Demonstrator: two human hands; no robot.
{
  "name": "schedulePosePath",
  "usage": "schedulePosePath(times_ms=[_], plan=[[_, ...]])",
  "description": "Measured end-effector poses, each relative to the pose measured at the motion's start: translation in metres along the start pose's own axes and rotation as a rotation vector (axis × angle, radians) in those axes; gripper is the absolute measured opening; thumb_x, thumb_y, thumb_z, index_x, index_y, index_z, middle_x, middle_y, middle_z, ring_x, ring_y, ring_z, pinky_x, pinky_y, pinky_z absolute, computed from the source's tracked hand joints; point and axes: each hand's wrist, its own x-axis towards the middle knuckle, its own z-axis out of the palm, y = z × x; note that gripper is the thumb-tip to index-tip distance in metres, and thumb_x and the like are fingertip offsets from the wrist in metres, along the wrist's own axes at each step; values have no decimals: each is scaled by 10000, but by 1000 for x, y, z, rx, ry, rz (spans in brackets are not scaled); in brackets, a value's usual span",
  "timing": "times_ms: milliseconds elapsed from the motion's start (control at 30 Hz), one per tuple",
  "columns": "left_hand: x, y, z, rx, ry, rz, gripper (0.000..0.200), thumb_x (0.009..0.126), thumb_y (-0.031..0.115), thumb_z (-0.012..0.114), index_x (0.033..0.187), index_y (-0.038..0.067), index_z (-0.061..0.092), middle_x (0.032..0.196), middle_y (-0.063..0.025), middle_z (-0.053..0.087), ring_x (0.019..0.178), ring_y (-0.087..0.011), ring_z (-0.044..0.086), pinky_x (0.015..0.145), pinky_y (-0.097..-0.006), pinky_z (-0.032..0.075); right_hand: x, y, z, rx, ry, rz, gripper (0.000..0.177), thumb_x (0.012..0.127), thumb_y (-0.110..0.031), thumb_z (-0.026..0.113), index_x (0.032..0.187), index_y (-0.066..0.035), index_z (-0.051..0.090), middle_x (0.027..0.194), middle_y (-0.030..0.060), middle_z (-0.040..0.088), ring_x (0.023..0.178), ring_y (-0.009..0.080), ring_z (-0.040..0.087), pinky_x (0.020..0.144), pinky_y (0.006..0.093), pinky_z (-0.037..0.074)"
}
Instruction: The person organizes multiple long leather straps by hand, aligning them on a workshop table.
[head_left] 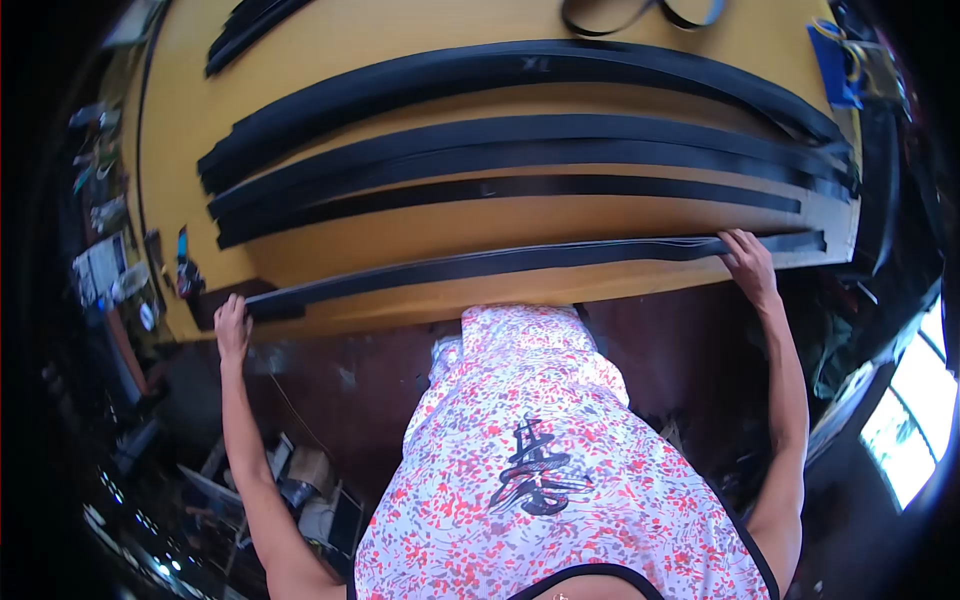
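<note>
A long black strip [500, 262], perhaps fabric or elastic band, lies along the near edge of the yellow table [420, 310]. My left hand [232, 325] is closed round its left end, at the table's front corner. Toward the other end, my right hand [747, 262] pinches the strip between thumb and fingers, and a short tail runs on past it to the right. The strip looks stretched out nearly straight between both hands, with pale edges of layers showing along its top.
Beyond lie a thinner strip [520, 187] marked L, a middle stack of strips [480, 145] and a far stack [480, 75] marked XL. More strips [255, 30] and a looped band [640, 15] are farther back. A small red-and-black item [188, 278] sits left; a blue item [835, 65] right.
</note>
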Motion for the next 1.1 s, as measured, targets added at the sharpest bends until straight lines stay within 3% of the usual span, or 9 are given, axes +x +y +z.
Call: schedulePosePath(times_ms=[100,133,267,433,600,700,800,900,1100], plan=[[4,17,-16,-55,21,-23,345,737,54,664,1062,67,547,1062,-102,557,1010,-298,577,908,-425,444,-1,-5,-1,20,-23,58,464,721,-74,730,1169,-26,618,1188,122,622,1101,310,594,953,391,491],[4,21,-18,-61,90,-1,309,729,49,659,1018,69,550,1010,-101,551,990,-294,579,886,-417,451,-2,-3,6,-24,-31,46,561,710,-74,757,1241,-30,581,1257,143,590,1162,326,567,993,399,473],[6,23,-22,-112,105,15,245,695,40,673,867,77,502,892,-85,512,905,-289,579,797,-424,462,39,-101,-13,113,51,27,759,696,-82,811,1380,-79,481,1354,158,524,1253,349,510,1066,413,435],[11,19,-26,-130,161,70,267,677,37,695,846,86,495,881,-78,517,881,-291,582,766,-433,463,112,-243,12,166,127,-216,702,754,-160,771,1382,-66,472,1335,165,540,1233,342,520,1070,403,428],[15,5,-25,-188,207,252,260,660,58,710,792,91,488,861,-72,517,865,-289,579,741,-425,461,118,-266,24,120,85,-153,469,717,-108,754,1160,-66,607,1088,111,595,1020,302,596,854,389,526],[21,2,-15,-254,278,308,237,661,56,691,790,95,496,869,-66,528,885,-287,584,755,-429,467,117,-267,24,1,162,-136,460,722,-120,768,1151,-70,609,1103,108,598,1037,318,596,876,396,521],[20,3,-8,-367,314,296,234,668,60,670,844,102,522,893,-83,544,925,-309,583,776,-429,474,128,-299,19,-43,-5,56,616,732,-120,790,1293,-77,541,1254,126,567,1177,333,550,982,398,480],[31,1,5,-519,364,285,351,666,57,675,985,107,538,946,-92,579,975,-319,586,780,-431,481,159,-394,12,135,95,-107,677,733,-120,793,1345,-91,505,1309,132,545,1215,342,530,1018,406,459],[46,-32,3,-875,165,244,655,717,34,727,1325,74,487,1184,-160,633,1131,-328,605,986,-407,488,273,-571,29,282,321,-450,474,815,-199,742,1246,-104,572,1265,131,583,1192,345,546,1004,422,452]])
